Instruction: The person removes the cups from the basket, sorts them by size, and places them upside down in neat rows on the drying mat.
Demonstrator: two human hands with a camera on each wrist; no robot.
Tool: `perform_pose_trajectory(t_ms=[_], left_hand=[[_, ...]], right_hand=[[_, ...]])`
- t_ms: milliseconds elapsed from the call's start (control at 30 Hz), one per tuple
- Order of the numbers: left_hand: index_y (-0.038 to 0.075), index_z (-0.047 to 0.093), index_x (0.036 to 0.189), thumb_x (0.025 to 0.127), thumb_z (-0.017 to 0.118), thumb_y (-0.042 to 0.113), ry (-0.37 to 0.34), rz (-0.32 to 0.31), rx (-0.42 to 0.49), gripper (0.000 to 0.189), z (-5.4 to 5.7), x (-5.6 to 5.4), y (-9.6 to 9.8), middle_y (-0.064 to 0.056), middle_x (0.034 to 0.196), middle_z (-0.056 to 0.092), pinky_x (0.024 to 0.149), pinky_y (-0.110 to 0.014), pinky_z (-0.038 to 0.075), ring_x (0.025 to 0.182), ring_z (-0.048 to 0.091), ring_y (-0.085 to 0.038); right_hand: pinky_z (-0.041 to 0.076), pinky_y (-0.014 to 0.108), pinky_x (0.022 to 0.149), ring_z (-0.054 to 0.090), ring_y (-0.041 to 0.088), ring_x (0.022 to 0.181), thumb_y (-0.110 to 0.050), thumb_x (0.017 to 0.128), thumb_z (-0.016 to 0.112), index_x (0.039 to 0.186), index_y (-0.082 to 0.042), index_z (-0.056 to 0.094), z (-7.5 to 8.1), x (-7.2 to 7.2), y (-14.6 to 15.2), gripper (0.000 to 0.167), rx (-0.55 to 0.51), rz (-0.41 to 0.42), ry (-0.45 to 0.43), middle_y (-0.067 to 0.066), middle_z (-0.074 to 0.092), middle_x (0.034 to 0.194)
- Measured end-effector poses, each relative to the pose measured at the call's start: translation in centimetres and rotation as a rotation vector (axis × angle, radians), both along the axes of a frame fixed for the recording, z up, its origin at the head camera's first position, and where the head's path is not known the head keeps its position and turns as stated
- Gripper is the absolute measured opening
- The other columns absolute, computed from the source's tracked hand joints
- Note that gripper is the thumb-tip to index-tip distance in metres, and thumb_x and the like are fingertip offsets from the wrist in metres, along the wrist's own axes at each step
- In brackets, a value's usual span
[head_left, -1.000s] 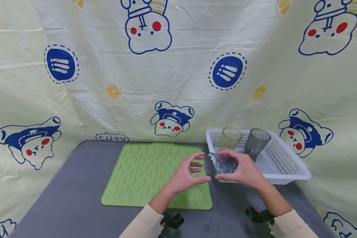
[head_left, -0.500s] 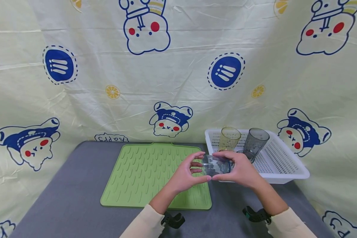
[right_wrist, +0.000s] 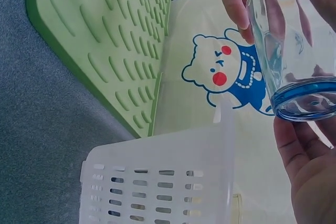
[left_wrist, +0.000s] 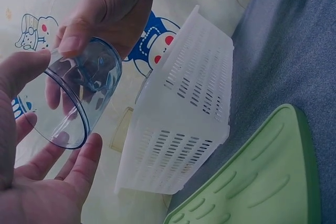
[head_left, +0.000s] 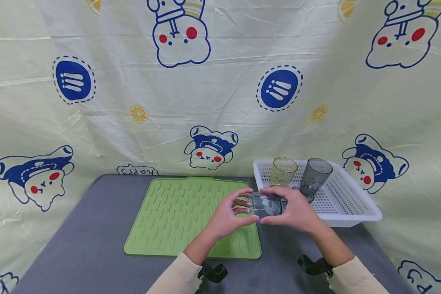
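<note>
A clear bluish drinking glass is held sideways in the air, over the gap between mat and basket. My left hand holds it at the rim, thumb on one side and fingers on the other, as the left wrist view shows. Round the base end, my right hand grips the glass with thumb and fingers. The open mouth points toward the left palm. In the right wrist view the thick blue base of the glass faces the right palm.
A green ridged drying mat lies on the grey cloth-covered table. To the right stands a white perforated basket, holding a yellowish glass and a tilted grey glass. A printed curtain hangs behind.
The right hand has brought the glass left and levelled it, so its rim now sits within the left hand's fingers. The left hand has barely moved.
</note>
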State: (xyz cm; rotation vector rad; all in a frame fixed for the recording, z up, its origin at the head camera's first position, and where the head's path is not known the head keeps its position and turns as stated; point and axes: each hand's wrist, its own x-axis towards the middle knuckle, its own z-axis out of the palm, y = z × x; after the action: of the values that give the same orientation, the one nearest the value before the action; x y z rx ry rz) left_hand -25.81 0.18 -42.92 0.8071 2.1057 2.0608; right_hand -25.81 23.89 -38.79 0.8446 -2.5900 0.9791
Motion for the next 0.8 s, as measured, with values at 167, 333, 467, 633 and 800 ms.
perform_pose_trajectory(t_ms=[167, 333, 467, 633, 800], left_hand=[[0.026, 0.055, 0.144, 0.085, 0.083, 0.009, -0.016, -0.001, 0.031, 0.067, 0.0, 0.0, -0.3, -0.008, 0.137, 0.056, 0.098, -0.026, 0.057, 0.118, 0.063, -0.026], [0.022, 0.055, 0.144, 0.084, 0.082, 0.004, -0.017, -0.014, 0.067, 0.068, 0.0, 0.0, -0.7, -0.015, 0.140, 0.054, 0.099, -0.028, 0.057, 0.116, 0.063, -0.026], [0.019, 0.054, 0.144, 0.084, 0.082, 0.003, -0.009, -0.018, 0.077, 0.068, 0.1, 0.1, -1.2, -0.019, 0.142, 0.052, 0.100, -0.030, 0.057, 0.117, 0.063, -0.032], [0.019, 0.054, 0.144, 0.083, 0.081, 0.001, -0.010, -0.028, 0.087, 0.070, -0.1, 0.3, -1.8, -0.017, 0.142, 0.052, 0.102, -0.033, 0.056, 0.119, 0.061, -0.035], [0.015, 0.052, 0.145, 0.083, 0.080, -0.001, -0.009, -0.038, 0.106, 0.070, -0.3, 0.5, -2.5, -0.016, 0.141, 0.052, 0.101, -0.032, 0.057, 0.118, 0.061, -0.030]], right_hand=[[0.057, 0.028, 0.084, 0.062, 0.011, 0.101, -0.031, 0.070, 0.096, 0.135, -0.021, 0.066, 0.1, 0.1, -0.2, 0.073, -0.050, 0.004, -0.028, 0.003, 0.068, 0.131], [0.054, 0.025, 0.097, 0.061, 0.009, 0.108, -0.023, 0.072, 0.095, 0.136, -0.021, 0.064, -0.1, 0.1, -0.3, 0.071, -0.119, 0.023, -0.056, 0.001, 0.066, 0.133], [0.050, 0.016, 0.100, 0.061, 0.009, 0.110, -0.013, 0.075, 0.093, 0.136, -0.014, 0.063, -0.6, -0.1, -0.3, 0.068, -0.212, 0.078, -0.106, 0.006, 0.065, 0.133], [0.051, 0.014, 0.099, 0.064, 0.008, 0.110, -0.008, 0.078, 0.089, 0.136, -0.010, 0.063, -1.3, 0.0, -0.5, 0.064, -0.317, 0.106, -0.191, 0.011, 0.064, 0.134], [0.058, 0.022, 0.093, 0.068, 0.010, 0.108, -0.002, 0.081, 0.085, 0.137, -0.003, 0.061, -1.9, 0.1, -0.7, 0.061, -0.390, 0.148, -0.259, 0.015, 0.063, 0.133]])
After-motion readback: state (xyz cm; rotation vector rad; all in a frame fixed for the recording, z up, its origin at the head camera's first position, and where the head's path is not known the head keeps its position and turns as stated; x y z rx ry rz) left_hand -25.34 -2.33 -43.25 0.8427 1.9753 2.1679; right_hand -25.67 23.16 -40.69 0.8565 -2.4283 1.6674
